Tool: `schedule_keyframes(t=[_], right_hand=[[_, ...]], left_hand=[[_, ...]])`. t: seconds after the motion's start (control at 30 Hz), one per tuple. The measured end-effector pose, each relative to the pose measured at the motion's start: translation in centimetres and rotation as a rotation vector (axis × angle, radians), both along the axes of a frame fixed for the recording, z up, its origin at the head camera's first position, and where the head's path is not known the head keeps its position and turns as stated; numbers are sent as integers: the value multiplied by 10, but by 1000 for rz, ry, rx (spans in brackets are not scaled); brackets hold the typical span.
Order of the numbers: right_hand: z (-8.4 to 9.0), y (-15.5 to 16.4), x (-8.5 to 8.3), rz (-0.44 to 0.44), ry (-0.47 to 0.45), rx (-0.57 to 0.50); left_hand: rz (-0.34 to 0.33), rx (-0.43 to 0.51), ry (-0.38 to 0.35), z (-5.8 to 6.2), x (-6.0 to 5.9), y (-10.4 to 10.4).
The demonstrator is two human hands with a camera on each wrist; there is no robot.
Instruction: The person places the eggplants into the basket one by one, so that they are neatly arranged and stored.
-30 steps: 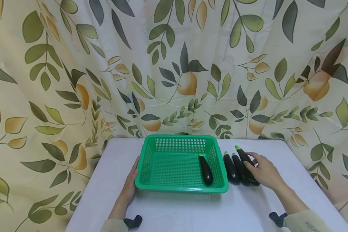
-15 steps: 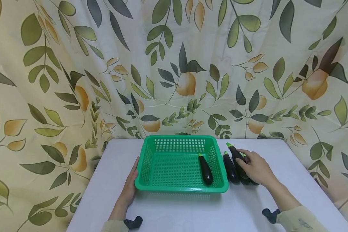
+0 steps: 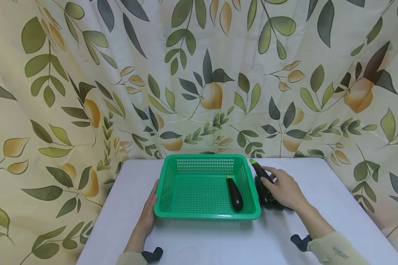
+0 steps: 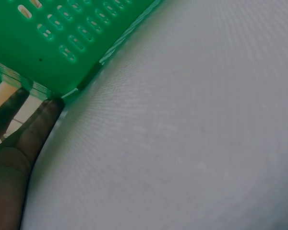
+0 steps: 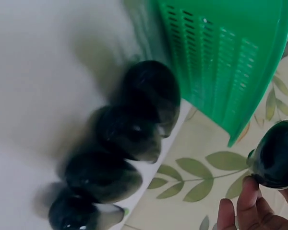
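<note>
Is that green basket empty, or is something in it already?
Not empty. One eggplant lies inside the basket, along its right wall. The rest of its floor is bare.

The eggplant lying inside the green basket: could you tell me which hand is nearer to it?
Right. The right hand grips another eggplant just outside the basket wall beside the eggplant inside; the left hand rests on the opposite wall.
</note>
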State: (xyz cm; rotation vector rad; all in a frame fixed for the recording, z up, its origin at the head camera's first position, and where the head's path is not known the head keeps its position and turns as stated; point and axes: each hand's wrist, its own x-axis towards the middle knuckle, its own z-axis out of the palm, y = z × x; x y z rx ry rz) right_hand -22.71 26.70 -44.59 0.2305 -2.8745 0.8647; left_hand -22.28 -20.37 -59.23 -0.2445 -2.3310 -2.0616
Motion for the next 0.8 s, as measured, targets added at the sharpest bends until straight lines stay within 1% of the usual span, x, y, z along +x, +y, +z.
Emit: schedule_keyframes(t=[0.3, 0.8], right_hand=[[3, -21, -3, 29, 16, -42], [-4, -48, -8, 55, 0, -83]], left_hand=[[14, -7, -6, -3, -1, -1], [12, -3, -22, -2, 0, 0]])
